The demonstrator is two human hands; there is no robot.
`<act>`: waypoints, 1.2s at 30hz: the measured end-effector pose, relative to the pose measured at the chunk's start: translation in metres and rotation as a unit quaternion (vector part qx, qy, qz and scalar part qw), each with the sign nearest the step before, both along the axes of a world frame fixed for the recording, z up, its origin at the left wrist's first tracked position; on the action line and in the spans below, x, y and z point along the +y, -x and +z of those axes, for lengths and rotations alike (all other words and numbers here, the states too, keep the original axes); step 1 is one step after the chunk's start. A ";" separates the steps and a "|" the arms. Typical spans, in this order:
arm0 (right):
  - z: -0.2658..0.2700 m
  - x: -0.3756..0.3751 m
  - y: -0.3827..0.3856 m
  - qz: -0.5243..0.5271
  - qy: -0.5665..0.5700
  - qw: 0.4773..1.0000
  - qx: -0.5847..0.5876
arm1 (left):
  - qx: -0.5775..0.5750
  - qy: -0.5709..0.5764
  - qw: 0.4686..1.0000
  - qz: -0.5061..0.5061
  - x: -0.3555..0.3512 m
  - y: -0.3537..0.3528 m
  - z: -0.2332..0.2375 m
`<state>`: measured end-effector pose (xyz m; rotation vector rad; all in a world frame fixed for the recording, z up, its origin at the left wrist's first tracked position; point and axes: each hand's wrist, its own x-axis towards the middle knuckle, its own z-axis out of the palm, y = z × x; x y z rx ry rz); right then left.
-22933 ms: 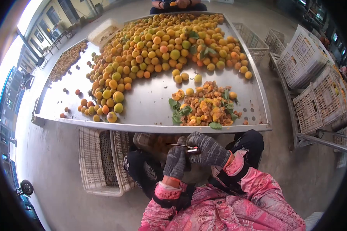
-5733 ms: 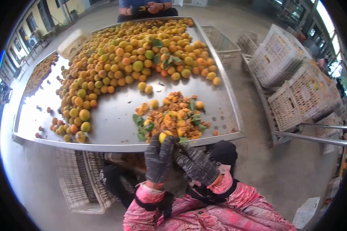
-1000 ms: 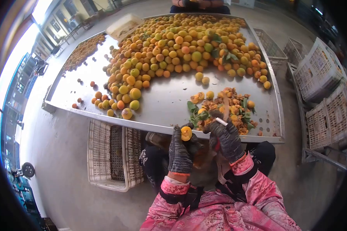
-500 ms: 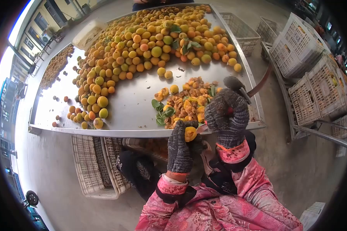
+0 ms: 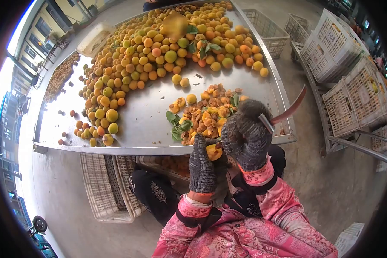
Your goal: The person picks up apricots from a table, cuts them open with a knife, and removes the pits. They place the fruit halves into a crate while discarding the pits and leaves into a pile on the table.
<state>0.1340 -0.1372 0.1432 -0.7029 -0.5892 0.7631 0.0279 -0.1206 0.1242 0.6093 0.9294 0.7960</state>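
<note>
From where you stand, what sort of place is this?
Probably a fruit-processing yard: a long steel table heaped with apricot-like fruit, a pile of scraps and leaves by its near edge, and stacked white crates alongside. The left hand holds a halved fruit, the right hand a knife.

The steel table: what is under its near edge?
Under the steel table lie white crates on the floor; a tray of cut fruit shows beside them. The table, the left hand with an apricot half and the right hand with a knife cover most of it.
</note>
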 end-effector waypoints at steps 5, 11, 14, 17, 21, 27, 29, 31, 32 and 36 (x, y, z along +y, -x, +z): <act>0.000 -0.006 0.002 -0.012 -0.001 1.000 -0.016 | 0.047 -0.077 0.996 -0.005 0.002 0.000 -0.006; -0.010 -0.011 -0.003 -0.107 0.043 0.987 -0.109 | 0.017 -0.039 0.999 0.025 -0.003 -0.006 0.000; -0.016 -0.015 0.001 0.030 -0.018 0.998 0.048 | 0.022 -0.100 0.994 0.043 -0.004 -0.005 -0.014; -0.028 -0.012 0.004 -0.129 0.094 0.960 -0.230 | 0.108 -0.191 0.976 -0.016 -0.005 0.001 -0.025; -0.024 -0.002 0.009 -0.118 0.032 0.985 -0.122 | 0.432 -0.631 0.643 -0.047 -0.015 0.010 -0.048; -0.022 0.016 -0.015 0.034 -0.106 0.976 0.189 | 0.386 -0.534 0.749 -0.064 -0.002 0.001 -0.049; -0.028 0.016 -0.023 0.087 -0.131 0.960 0.230 | 0.397 -0.537 0.735 -0.112 -0.001 0.002 -0.037; -0.028 0.014 -0.023 0.071 -0.103 0.956 0.265 | 0.329 -0.511 0.789 -0.087 -0.002 -0.002 -0.042; -0.029 0.014 -0.023 0.053 -0.076 0.950 0.300 | 0.259 -0.481 0.835 -0.062 -0.001 -0.004 -0.044; -0.036 0.011 -0.026 0.102 -0.127 0.969 0.183 | 0.254 -0.458 0.842 -0.132 -0.001 0.000 -0.022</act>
